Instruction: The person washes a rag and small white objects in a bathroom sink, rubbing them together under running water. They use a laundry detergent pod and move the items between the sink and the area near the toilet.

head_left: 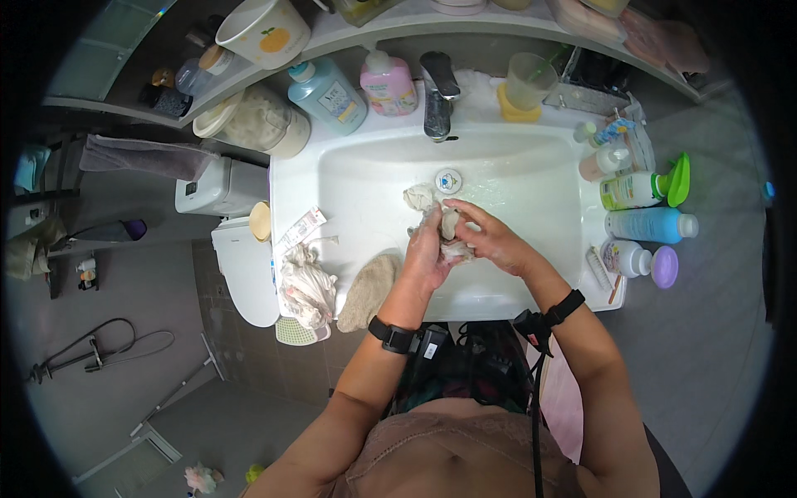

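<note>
Over the white sink (531,282), my left hand (426,253) and my right hand (496,239) are close together, closed round a crumpled off-white cloth (449,224). Part of the cloth shows between the fingers, the rest is hidden by them. Just beyond my hands, a small wet-looking off-white cloth (418,197) lies in the basin beside the round drain plug (448,181). A grey-beige fabric piece (370,290) is draped on the sink's front left edge. Next to it rests a crumpled white plastic bag (307,290). Each wrist wears a black strap.
Behind the basin stands a chrome faucet (437,100), with a blue bottle (328,95) and a pink pump bottle (388,83) to its left. Several bottles, including a light blue one (652,224), line the right edge. A toilet (241,274) is at left; a shelf (465,29) overhangs the back.
</note>
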`<state>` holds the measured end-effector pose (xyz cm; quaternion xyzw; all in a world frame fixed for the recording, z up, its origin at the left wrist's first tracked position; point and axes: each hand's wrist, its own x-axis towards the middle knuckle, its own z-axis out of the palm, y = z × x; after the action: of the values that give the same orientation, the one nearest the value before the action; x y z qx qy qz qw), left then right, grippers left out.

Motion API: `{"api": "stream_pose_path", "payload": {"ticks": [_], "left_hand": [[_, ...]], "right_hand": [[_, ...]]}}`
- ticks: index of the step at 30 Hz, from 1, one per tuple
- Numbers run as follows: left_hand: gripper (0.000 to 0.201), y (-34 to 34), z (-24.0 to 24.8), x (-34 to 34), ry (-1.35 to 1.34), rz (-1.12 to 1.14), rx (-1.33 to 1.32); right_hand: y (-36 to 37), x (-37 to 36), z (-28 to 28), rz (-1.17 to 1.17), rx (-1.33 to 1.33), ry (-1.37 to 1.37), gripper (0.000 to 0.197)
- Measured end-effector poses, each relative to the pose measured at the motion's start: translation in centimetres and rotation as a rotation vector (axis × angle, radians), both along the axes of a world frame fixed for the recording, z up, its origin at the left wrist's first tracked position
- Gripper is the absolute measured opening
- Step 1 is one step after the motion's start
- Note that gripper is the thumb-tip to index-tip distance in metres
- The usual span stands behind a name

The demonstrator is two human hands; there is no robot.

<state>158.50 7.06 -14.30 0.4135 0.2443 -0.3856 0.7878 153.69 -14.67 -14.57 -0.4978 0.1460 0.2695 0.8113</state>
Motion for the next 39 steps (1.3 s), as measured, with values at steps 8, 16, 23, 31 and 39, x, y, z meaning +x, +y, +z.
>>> {"api": "stream_pose_path", "payload": {"ticks": [8, 16, 23, 31, 39], "left_hand": [[0.025, 3.5, -3.3, 1.9, -0.045, 0.034, -0.108], [0.026, 3.3, -2.8, 0.4, 0.071, 0.127, -0.049], [0.042, 1.0, -1.6, -0.8, 0.176, 0.058, -0.124], [0.041, -0.3, -6.3, -0.2, 0.151, 0.187, -0.202], [0.044, 0.2, -8.9, 0.1, 0.072, 0.296, -0.229]], "right_hand": [[-2.3, -1.2, -1.1, 0.095, -0.315, -0.069, 0.054], [-1.4, -1.6, 1.4, -0.02, -0.393, -0.05, 0.039], [0.0, -2.5, 1.4, -0.027, -0.566, -0.267, 0.044], [1.1, -3.4, 1.1, 0.003, -0.726, -0.299, 0.067], [3.9, -4.7, 2.6, 0.098, -1.081, -0.558, 0.07]]}}
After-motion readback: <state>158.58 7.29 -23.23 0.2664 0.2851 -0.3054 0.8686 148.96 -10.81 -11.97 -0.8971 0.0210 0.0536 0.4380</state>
